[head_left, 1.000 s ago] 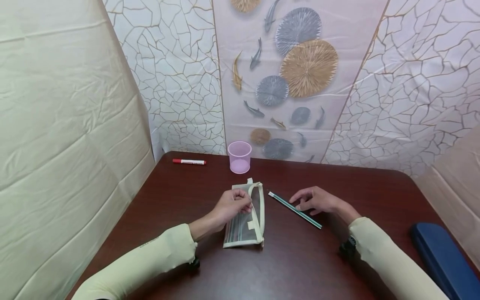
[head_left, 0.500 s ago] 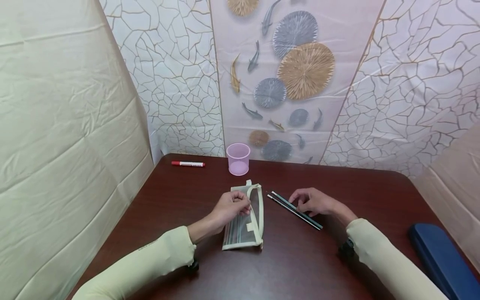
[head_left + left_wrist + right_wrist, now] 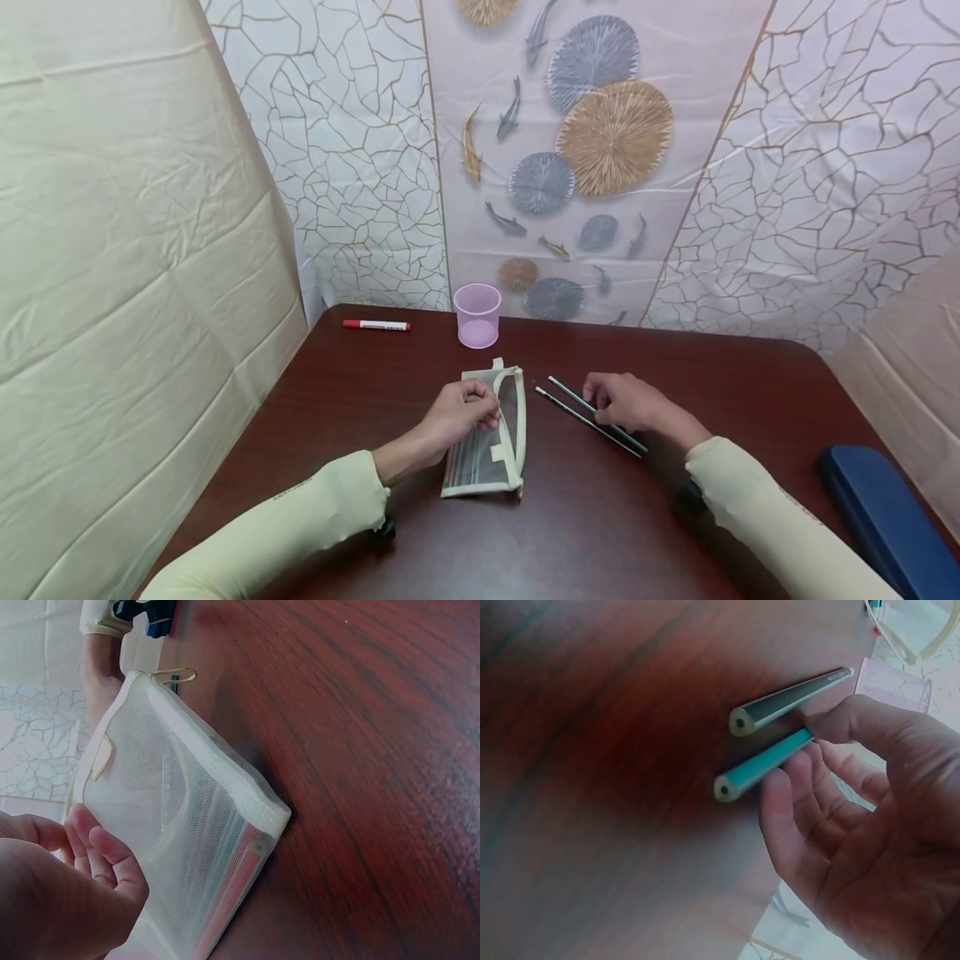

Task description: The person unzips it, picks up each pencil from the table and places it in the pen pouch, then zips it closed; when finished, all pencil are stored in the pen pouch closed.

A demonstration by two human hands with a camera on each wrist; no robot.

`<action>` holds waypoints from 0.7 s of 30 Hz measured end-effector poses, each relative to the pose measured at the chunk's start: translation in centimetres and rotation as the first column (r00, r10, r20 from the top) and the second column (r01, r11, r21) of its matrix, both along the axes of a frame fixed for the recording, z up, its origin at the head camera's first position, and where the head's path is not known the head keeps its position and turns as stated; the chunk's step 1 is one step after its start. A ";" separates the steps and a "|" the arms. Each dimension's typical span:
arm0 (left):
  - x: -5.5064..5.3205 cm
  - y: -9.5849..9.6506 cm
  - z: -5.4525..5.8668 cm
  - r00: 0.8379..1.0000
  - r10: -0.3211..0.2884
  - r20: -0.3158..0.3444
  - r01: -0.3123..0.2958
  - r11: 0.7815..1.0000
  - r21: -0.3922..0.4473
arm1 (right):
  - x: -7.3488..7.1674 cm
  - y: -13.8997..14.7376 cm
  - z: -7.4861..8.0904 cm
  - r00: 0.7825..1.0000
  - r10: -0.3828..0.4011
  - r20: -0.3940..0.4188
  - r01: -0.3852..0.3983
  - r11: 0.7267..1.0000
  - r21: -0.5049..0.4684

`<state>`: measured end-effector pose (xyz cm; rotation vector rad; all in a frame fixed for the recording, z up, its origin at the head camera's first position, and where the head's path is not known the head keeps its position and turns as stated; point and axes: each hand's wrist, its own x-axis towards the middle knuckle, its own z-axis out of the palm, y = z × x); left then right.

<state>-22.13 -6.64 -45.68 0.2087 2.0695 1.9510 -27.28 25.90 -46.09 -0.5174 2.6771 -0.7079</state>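
Note:
A cream-edged mesh pencil pouch (image 3: 468, 475) lies on the table with its zip side parted. My left hand (image 3: 459, 410) pinches the edge of its opening between thumb and fingers. Through the mesh, several pencil-like sticks show in the left wrist view, one of them red (image 3: 238, 874). To the right of the pouch, my right hand (image 3: 628, 405) pinches a teal pencil (image 3: 766, 763) around its middle. Beside it a black pencil (image 3: 799, 696) lies on the table, untouched by the fingers. Both pencils have their flat, unsharpened ends towards the right wrist camera.
A pink mesh cup (image 3: 477, 319) stands at the back, behind the pouch. Further left is a red-and-white marker (image 3: 377, 325). A long dark blue case (image 3: 873, 500) sits at the table's right edge. Patterned cloth hangs behind the table.
The two pencils, first side by side, have come apart. My right hand's fingers have closed on the teal one and moved it slightly away from the black one. My left hand stays at the pouch.

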 end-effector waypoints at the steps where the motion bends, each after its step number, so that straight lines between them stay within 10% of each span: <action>1: 0.0 0.0 0.0 1.000 -0.001 0.001 0.001 1.000 -0.005 | 0.0 0.0 0.1 1.000 -0.003 0.013 0.003 1.000 0.004; 12: -0.3 0.1 -0.2 1.000 -0.009 0.005 0.009 1.000 -0.023 | -0.7 -0.3 0.9 0.992 0.024 -0.122 -0.001 0.982 0.190; 21: -0.4 0.1 -0.3 1.000 -0.017 0.000 0.017 0.999 -0.030 | -1.1 -0.1 2.5 0.961 0.005 -0.275 0.033 0.990 0.134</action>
